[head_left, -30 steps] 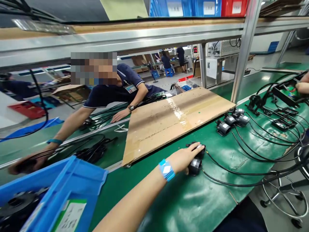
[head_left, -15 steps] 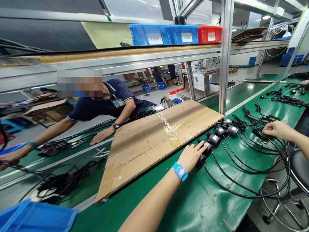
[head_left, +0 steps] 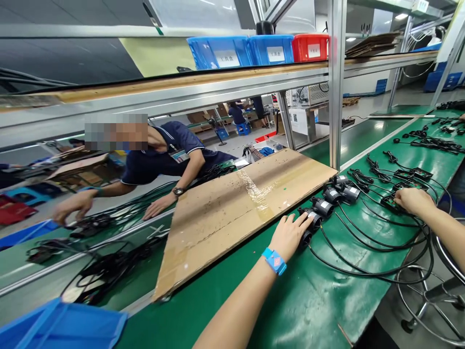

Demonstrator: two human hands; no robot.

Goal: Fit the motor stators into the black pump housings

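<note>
My left hand (head_left: 289, 236), with a blue strap on its wrist, lies with fingers stretched out on the nearest of several black cylinders (head_left: 322, 207). These stand in a row along the cardboard's edge, with pale labels on some. Black cables (head_left: 358, 272) run from them in wide loops to the right. At the right, my right hand (head_left: 416, 202) is closed, its fingertips at a black rectangular frame-like piece (head_left: 390, 203) on the green bench. Its fingers partly hide that piece. More such black pieces (head_left: 421, 173) lie just beyond.
A flat cardboard sheet (head_left: 232, 213) covers the middle of the green bench (head_left: 305, 295). Across it, a co-worker (head_left: 163, 160) reaches over bundled cables (head_left: 109, 271). A metal post (head_left: 336, 87) rises behind the cylinders; blue bins (head_left: 220, 52) stand on the shelf.
My right hand has shifted slightly with the black frame-like piece, which now lies lower on the bench. My left hand stays on the cylinders. The co-worker's reaching arm has drawn back from the left edge.
</note>
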